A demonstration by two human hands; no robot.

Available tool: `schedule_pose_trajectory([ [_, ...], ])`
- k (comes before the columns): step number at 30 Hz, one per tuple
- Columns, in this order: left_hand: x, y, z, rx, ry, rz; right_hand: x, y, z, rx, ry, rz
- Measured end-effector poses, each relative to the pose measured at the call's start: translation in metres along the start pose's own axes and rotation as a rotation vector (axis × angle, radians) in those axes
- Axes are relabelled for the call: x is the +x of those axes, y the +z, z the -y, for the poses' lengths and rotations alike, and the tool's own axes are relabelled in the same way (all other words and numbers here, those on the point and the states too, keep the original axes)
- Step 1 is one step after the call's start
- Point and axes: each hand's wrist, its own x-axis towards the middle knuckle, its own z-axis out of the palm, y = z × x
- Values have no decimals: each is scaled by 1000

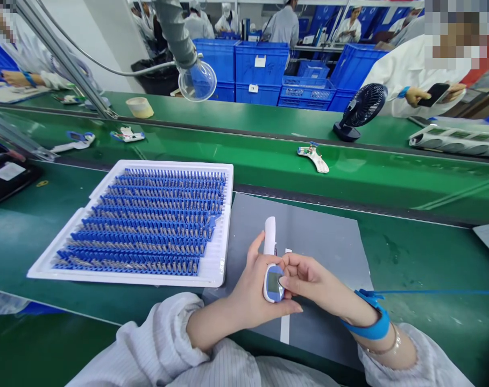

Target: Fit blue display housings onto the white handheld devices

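My left hand [255, 293] is wrapped round a white and blue handheld thermometer [272, 269], its small grey screen facing up and its white handle pointing away from me. My right hand [309, 279] is curled against the screen end, thumb and fingertips pressing on the blue rim beside the display. Both hands hover over a grey mat [328, 242] on the green bench. A blue wrist strap [373, 322] with a cord sits on my right wrist.
A white tray [218, 269] packed with rows of small blue parts lies left of the mat. Beyond it a green conveyor [389, 172] carries a thermometer half-shell [314, 157] and other pieces [125, 134]. A black fan [359, 110], blue crates [260, 70] and other workers are across the line.
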Motion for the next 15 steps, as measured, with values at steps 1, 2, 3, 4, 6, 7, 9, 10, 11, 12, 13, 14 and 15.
schedule_pose_trajectory([
  [1, 0, 1, 0, 7, 21, -3, 0, 2, 0, -3, 5, 5],
  [2, 0, 2, 1, 12, 51, -12, 0, 4, 0, 8, 9, 12],
  [3, -1, 3, 1, 17, 81, -20, 1, 6, 0, 24, 12, 17],
  [4, -1, 4, 2, 25, 101, -21, 1, 8, -1, 40, 12, 20],
  [6, -2, 5, 3, 51, 84, 9, 0, 8, -1, 56, 16, 15],
  [7, -3, 6, 4, 63, 49, 53, -2, 5, 0, 40, 19, -3],
  [9, -6, 7, 5, 67, -45, 171, -13, -9, 4, -78, 33, -87],
  [10, -9, 8, 5, 55, -92, 227, -22, -20, 8, -185, 48, -145],
  [11, -11, 8, 5, 35, -137, 267, -32, -35, 13, -321, 72, -211],
  [12, -13, 8, 4, 9, -179, 290, -44, -51, 18, -481, 106, -282],
  [13, -14, 8, 3, -19, -219, 299, -56, -69, 23, -648, 158, -348],
  [14, -15, 8, 2, -46, -256, 305, -68, -86, 28, -815, 224, -418],
  [15, -15, 8, 0, -70, -286, 318, -78, -102, 34, -992, 283, -517],
])
